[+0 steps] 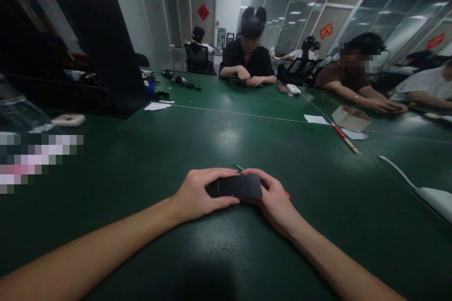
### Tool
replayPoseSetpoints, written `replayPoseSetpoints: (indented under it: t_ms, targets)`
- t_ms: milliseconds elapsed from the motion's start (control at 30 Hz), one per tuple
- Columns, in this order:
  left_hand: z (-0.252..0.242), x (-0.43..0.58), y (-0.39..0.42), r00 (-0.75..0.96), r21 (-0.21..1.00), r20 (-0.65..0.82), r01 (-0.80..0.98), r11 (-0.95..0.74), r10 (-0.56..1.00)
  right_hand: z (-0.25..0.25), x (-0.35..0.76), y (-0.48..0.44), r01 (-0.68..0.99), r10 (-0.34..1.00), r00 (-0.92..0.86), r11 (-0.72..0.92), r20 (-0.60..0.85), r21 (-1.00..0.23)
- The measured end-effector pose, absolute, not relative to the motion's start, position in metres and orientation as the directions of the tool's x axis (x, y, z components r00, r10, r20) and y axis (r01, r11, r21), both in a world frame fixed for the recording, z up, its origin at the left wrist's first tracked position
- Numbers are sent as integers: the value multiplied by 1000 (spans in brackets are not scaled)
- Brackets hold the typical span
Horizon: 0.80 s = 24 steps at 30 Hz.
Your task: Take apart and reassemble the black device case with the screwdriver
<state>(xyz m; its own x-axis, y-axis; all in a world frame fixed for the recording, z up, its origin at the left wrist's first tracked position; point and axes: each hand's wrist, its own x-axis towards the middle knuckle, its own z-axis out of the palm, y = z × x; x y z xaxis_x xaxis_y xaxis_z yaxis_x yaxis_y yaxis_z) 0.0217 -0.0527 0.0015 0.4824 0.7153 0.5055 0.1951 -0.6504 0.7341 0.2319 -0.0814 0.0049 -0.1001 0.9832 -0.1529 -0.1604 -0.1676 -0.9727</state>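
Note:
A flat black rectangular device (243,186) sits between my two hands just above or on the green table (226,136); its exact kind does not show. My left hand (197,193) is closed round its left end, fingers along the far edge and thumb along the near edge. My right hand (277,202) grips the right end, its fingers curled behind. A thin metal shaft (238,167) pokes out beyond my right fingers, and a bit of orange (287,194) shows behind that hand; they look like the two ends of a screwdriver, mostly hidden.
A large black case or screen (120,56) stands at left, beside a white oval object (68,120). Tangled black cables (178,77) lie farther back. At right are a cardboard box (351,118), a red stick (342,136) and a white object (436,200). People sit opposite.

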Motion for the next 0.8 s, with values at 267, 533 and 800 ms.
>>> replayPoseSetpoints:
  t_ms: [267,533,800]
  targets:
    - [8,24,-45,459,796,435,205,-569,775,17,238,-80,-341,951,-228,-277,-207,-898]
    - [8,25,-39,481,896,334,105,-432,810,12,237,-79,-348,965,-201,-233,-170,-908]
    - [1,21,-30,536,983,132,-180,-39,834,14,235,-79,-340,985,-42,-173,-169,-924]
